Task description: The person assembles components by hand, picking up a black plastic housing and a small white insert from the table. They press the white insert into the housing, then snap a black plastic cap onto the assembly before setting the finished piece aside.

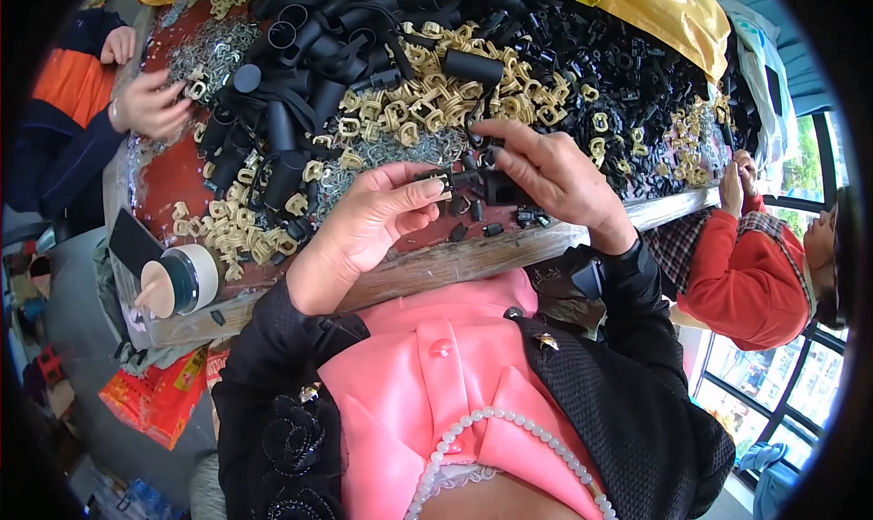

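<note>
Small black plastic clip [435, 176] held above bench [436, 265] front edge, pinched betw thumb and forefinger of left hand [364, 225]. Right hand [546, 179] fingertips closed on second black piece [486, 152], just beside first. Judgement: parts light, rigid, smooth — prone to slip; grip by flat sides, fingertip pinch only. Loose black bits [491, 225] on bench under hands. Beyond: heap of cream clips [427, 102], black tubes [300, 65], wire springs [400, 152]. Other workers' hands at far left [150, 102] and right [737, 179].
</note>
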Demonstrator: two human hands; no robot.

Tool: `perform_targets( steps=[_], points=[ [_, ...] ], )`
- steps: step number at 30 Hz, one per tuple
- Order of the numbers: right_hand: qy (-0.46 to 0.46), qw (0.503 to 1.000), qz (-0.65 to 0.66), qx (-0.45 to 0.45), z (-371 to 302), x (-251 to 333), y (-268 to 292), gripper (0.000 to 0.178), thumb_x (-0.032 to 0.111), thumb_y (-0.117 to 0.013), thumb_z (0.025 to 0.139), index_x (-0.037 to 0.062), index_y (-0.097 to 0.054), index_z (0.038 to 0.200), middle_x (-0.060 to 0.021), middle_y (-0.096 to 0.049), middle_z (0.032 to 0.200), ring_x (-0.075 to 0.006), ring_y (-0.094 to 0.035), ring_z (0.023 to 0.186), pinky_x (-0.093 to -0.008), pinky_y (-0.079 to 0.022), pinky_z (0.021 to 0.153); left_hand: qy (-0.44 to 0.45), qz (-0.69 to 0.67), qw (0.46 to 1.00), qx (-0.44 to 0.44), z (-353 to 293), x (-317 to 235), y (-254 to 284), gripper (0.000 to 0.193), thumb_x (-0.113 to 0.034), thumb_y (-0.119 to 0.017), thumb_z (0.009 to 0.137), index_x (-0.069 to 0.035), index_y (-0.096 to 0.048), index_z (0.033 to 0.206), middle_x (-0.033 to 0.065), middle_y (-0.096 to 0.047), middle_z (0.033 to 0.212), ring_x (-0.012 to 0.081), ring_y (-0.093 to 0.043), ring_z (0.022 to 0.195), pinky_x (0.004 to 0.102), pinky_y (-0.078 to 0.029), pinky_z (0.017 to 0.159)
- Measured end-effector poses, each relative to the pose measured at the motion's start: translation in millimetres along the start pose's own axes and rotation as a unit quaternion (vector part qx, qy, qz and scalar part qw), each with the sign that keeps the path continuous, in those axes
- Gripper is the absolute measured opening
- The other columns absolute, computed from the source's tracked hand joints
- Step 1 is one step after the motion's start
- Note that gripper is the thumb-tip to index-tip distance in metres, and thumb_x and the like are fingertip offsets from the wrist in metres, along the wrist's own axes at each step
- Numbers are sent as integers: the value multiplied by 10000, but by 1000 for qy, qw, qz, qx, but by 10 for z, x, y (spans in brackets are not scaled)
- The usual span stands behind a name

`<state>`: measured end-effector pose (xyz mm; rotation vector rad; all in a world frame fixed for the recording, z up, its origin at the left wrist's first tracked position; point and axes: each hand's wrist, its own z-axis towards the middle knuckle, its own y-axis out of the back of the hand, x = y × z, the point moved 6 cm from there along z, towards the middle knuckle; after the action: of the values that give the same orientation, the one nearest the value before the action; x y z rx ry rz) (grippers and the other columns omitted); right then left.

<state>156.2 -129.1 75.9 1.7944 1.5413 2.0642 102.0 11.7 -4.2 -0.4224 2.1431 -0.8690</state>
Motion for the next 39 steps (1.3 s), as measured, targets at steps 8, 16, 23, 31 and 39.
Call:
perform_targets(
  steps=[8, 16, 23, 31, 39],
  points=[
    [106, 987, -97, 67, -2, 138, -371, 438, 205, -523, 784, 98, -395, 1189, -143, -548, 771, -286, -557, 628, -334, -450, 552, 33, -40, 998, 20, 53, 109, -7, 238, -78, -621, 723, 2, -532, 928, 48, -575, 762, 110, -571, 643, 183, -487, 582],
    [167, 982, -75, 43, 27, 65, -429, 414, 296, -506, 783, 132, -438, 1157, -101, -517, 721, -296, -541, 644, -367, -442, 534, 34, -39, 998, 26, 51, 137, -9, 229, -81, -603, 739, 9, -533, 938, 50, -575, 769, 123, -576, 661, 194, -490, 617],
    [196, 979, -38, 50, 49, 28, -454, 439, 327, -494, 792, 70, -436, 1143, -123, -551, 756, -282, -556, 655, -357, -445, 574, 18, -6, 1000, -4, 51, 149, 10, 236, -94, -580, 759, 23, -526, 956, 53, -573, 764, 112, -570, 641, 186, -481, 580],
    [69, 993, 88, 27, -46, -212, -224, 704, 570, -311, 791, -26, -398, 1155, -124, -570, 738, -235, -578, 669, -294, -440, 630, -3, 54, 999, 2, 30, 72, 7, 277, -85, -563, 765, 51, -498, 997, 92, -575, 809, 104, -541, 595, 183, -457, 528],
    [48, 990, 129, -30, -147, -261, -125, 679, 548, -290, 812, -32, -403, 1147, -111, -566, 720, -192, -558, 653, -259, -424, 607, -7, 69, 998, 2, -12, 28, 16, 287, -96, -567, 763, 44, -497, 1004, 82, -579, 791, 102, -545, 582, 178, -450, 516]
  ],
)
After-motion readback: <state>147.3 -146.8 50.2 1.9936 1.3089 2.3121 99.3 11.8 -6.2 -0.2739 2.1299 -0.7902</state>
